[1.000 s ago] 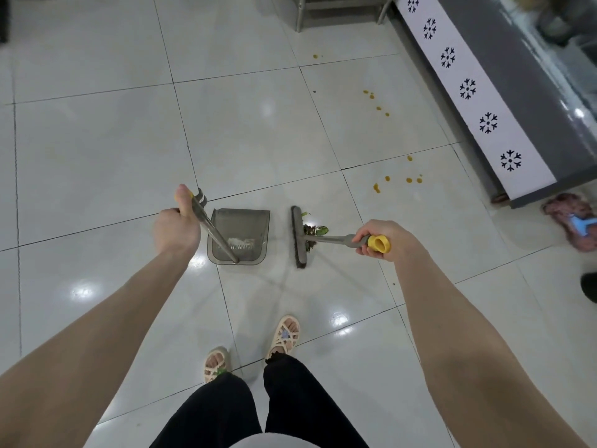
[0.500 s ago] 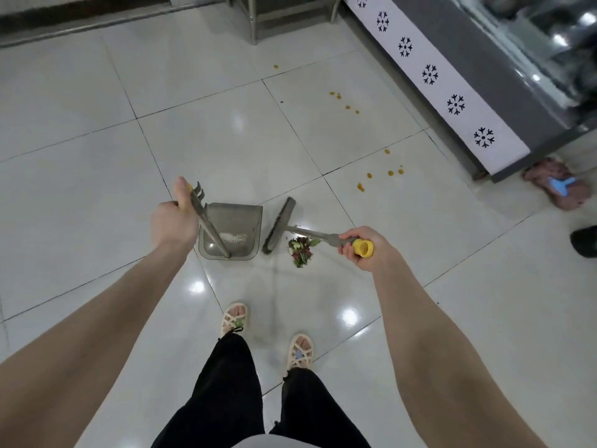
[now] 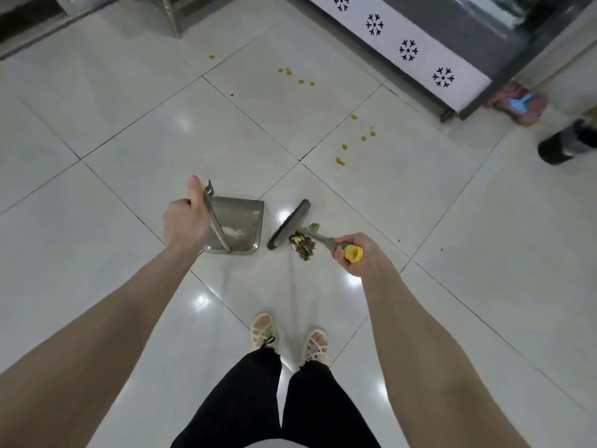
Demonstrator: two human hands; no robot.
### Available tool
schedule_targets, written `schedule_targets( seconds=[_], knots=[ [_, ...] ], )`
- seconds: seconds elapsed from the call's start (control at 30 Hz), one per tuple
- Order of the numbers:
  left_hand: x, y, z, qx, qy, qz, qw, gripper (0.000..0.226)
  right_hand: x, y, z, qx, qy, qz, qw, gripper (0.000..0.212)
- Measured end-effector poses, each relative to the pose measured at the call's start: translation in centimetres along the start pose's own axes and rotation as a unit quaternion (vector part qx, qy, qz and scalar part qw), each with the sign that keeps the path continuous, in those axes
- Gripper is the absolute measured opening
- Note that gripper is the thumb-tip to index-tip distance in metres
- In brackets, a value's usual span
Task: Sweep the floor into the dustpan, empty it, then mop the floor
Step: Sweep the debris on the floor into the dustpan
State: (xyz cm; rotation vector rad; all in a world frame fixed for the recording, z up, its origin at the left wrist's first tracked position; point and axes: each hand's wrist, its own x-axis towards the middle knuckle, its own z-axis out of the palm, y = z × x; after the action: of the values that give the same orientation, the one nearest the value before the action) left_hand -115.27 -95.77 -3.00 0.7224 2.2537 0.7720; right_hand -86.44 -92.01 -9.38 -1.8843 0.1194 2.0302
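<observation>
A glossy floor of large white square tiles [image 3: 113, 130] with thin dark grout lines is reflecting ceiling lights as bright patches. Small orange spots [image 3: 340, 161] are lying scattered across it toward a dark grey counter [image 3: 468, 30] running along the upper right. A white band [image 3: 387, 37] along the counter's front is carrying a row of black snowflake motifs, and a pale marking inside the dustpan is too blurred to read. A pink mop head with a blue fitting [image 3: 517, 103] is lying at the counter's corner, near a blurred dark object [image 3: 562, 147]. The left hand [image 3: 184, 221] is curling round the slanting handle of a grey plastic dustpan [image 3: 240, 215], which is sitting flat on the tile. The right hand [image 3: 355, 253] is gripping the yellow-capped end of a grey long-handled broom [image 3: 289, 227], whose dark head is resting just beside the dustpan's right edge, apart from it. A small pile of green and reddish leafy scraps [image 3: 302, 246] is lying beneath the broom's shaft, on the near side of the head. Cream sandals [image 3: 263, 329] are standing below.
</observation>
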Motion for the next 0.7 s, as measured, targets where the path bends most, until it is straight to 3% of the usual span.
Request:
schedule_targets(
  seconds=[0.43, 0.7],
  knots=[
    [0.7, 1.7, 2.3, 0.023, -0.047, 0.051, 0.997, 0.085, -4.8, -2.1, -4.5, 0.014, -0.032, -0.006, 0.999, 0.017],
    [-1.0, 5.4, 4.3, 0.04, -0.079, 0.099, 0.991, 0.08, -6.5, -1.6, -7.8, 0.081, -0.039, -0.047, 0.995, 0.01]
  ],
)
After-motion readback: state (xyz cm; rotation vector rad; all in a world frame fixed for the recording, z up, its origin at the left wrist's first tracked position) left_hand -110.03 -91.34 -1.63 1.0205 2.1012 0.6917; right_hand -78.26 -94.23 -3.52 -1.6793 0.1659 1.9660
